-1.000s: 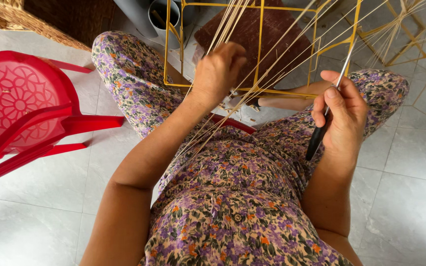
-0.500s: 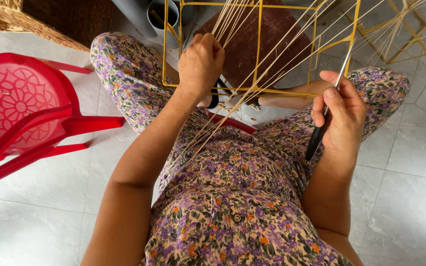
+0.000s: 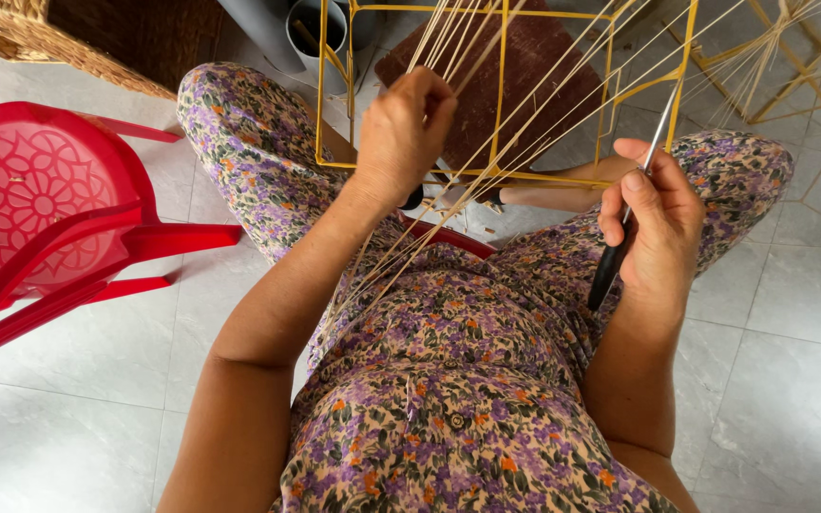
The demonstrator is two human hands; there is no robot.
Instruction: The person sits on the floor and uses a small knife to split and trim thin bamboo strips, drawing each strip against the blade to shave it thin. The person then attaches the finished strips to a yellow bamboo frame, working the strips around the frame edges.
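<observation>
A yellow wire frame [image 3: 501,95] stands between my knees, with several pale straw strands [image 3: 486,142] running from its top down to my lap. My left hand [image 3: 403,133] is closed around some of those strands at the frame's near bar. My right hand [image 3: 653,228] is off to the right of the frame, gripping a thin metal tool with a black handle [image 3: 610,271], its point angled up along the frame's right side. I wear a purple flowered dress [image 3: 448,380].
A red plastic stool [image 3: 45,218] lies tipped at my left. A woven basket [image 3: 59,43] and grey tubes [image 3: 311,28] sit at the top left. A brown mat [image 3: 515,66] lies under the frame. Another yellow frame with straw [image 3: 791,57] stands at the top right. The floor is pale tile.
My left hand has moved up along the strands, away from me, from near the frame's lower bar to higher inside it. My right hand with the tool has stayed put.
</observation>
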